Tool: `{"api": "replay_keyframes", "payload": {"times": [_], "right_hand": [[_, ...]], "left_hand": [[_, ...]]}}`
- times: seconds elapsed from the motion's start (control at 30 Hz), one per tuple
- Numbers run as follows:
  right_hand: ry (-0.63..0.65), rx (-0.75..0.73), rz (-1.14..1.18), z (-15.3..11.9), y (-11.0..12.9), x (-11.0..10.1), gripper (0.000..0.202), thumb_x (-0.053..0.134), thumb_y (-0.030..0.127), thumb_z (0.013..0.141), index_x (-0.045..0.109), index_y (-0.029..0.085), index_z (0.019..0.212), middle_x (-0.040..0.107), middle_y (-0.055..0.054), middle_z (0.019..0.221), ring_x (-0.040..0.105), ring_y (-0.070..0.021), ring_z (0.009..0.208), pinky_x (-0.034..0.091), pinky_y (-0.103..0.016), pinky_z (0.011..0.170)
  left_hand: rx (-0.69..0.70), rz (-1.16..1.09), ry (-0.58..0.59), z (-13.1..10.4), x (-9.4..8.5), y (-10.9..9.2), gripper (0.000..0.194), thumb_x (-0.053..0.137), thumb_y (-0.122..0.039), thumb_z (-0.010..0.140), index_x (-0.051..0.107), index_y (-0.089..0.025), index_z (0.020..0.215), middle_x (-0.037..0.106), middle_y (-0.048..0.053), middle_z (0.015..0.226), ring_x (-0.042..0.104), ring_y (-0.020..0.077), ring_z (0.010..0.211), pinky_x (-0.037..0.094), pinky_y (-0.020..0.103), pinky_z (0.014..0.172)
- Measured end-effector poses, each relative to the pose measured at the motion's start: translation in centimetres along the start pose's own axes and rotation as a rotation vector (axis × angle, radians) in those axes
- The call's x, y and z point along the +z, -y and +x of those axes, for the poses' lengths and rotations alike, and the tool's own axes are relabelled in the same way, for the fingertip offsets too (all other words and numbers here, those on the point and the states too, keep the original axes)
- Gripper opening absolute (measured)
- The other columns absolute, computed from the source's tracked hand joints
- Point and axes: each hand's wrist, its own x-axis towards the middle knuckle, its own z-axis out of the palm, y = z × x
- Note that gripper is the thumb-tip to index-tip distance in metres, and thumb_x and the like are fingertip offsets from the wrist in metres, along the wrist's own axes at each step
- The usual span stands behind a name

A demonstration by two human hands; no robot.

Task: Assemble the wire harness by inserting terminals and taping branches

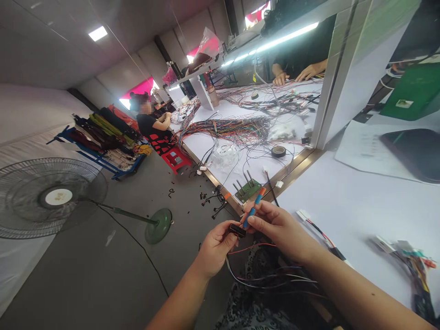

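Observation:
Between the fingers of my left hand (217,247) is a black connector (238,230) with several wires (237,275) trailing from it across my lap. My right hand (275,225) grips a slim blue tool with an orange end (253,211), which looks like a small pen-shaped hand tool. Its lower end is at the connector; whether it sits inside a cavity I cannot tell. Just beyond my hands, a green block with upright metal pins (247,187) stands at the table corner. To the right lies a white connector with a short wire lead (318,229).
A long bundle of wires (227,130) and a roll of black tape (278,151) lie on the white table. More connectors with wires (409,256) lie at right. A standing fan (58,197) is at left. A seated person (151,120) and another person's hands (302,74) are farther off.

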Motion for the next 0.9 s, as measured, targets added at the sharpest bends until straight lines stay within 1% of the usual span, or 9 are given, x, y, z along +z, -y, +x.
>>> {"api": "replay_keyframes", "payload": {"times": [0.17, 0.37, 0.53, 0.63, 0.8, 0.9], "right_hand": [[0.002, -0.011, -0.033, 0.0, 0.3, 0.1, 0.017, 0.062, 0.039, 0.087, 0.062, 0.028, 0.100, 0.064, 0.001, 0.086, 0.057, -0.0157, 0.077, 0.046, -0.032, 0.074], [-0.007, -0.037, -0.105, 0.0, 0.2, 0.2, 0.015, 0.057, 0.037, 0.090, 0.059, 0.026, 0.101, 0.064, -0.001, 0.088, 0.058, -0.0163, 0.079, 0.048, -0.033, 0.076], [-0.028, -0.106, -0.208, -0.1, 0.2, 0.4, 0.014, 0.054, 0.036, 0.092, 0.058, 0.024, 0.099, 0.064, -0.001, 0.086, 0.059, -0.0163, 0.078, 0.049, -0.032, 0.075], [-0.049, -0.156, -0.311, -0.2, 0.3, 0.5, 0.012, 0.053, 0.034, 0.092, 0.058, 0.024, 0.096, 0.064, -0.002, 0.088, 0.060, -0.0167, 0.080, 0.049, -0.031, 0.074], [-0.076, -0.209, -0.472, -0.7, 0.0, 0.6, 0.011, 0.052, 0.032, 0.092, 0.060, 0.026, 0.096, 0.066, -0.002, 0.092, 0.061, -0.0171, 0.082, 0.049, -0.032, 0.076], [-0.088, -0.190, -0.455, -0.7, -0.3, 0.5, 0.012, 0.053, 0.034, 0.093, 0.060, 0.026, 0.099, 0.066, -0.001, 0.090, 0.061, -0.0168, 0.081, 0.049, -0.031, 0.075]], "left_hand": [[0.019, 0.069, 0.001, -0.2, -0.1, -0.5, 0.028, 0.063, -0.039, 0.085, 0.066, -0.020, 0.106, 0.056, 0.002, 0.078, 0.049, 0.0131, 0.071, 0.038, 0.024, 0.067], [0.059, 0.173, 0.005, -0.4, -0.1, -1.0, 0.027, 0.058, -0.038, 0.088, 0.064, -0.019, 0.108, 0.057, 0.003, 0.083, 0.049, 0.0139, 0.074, 0.040, 0.025, 0.069], [0.112, 0.248, 0.029, -0.4, -0.3, -1.3, 0.027, 0.055, -0.037, 0.090, 0.063, -0.019, 0.109, 0.057, 0.003, 0.086, 0.051, 0.0135, 0.075, 0.041, 0.024, 0.069], [0.145, 0.292, 0.028, -0.4, -0.4, -1.4, 0.025, 0.055, -0.036, 0.091, 0.063, -0.020, 0.108, 0.060, 0.003, 0.090, 0.052, 0.0134, 0.078, 0.042, 0.024, 0.073], [0.179, 0.299, 0.041, -0.5, -0.3, -1.7, 0.023, 0.053, -0.034, 0.092, 0.064, -0.022, 0.109, 0.063, 0.003, 0.096, 0.054, 0.0136, 0.083, 0.042, 0.024, 0.076], [0.182, 0.300, 0.052, -0.4, -0.2, -2.1, 0.023, 0.054, -0.033, 0.092, 0.064, -0.022, 0.109, 0.063, 0.004, 0.099, 0.055, 0.0147, 0.089, 0.042, 0.025, 0.080]]}}
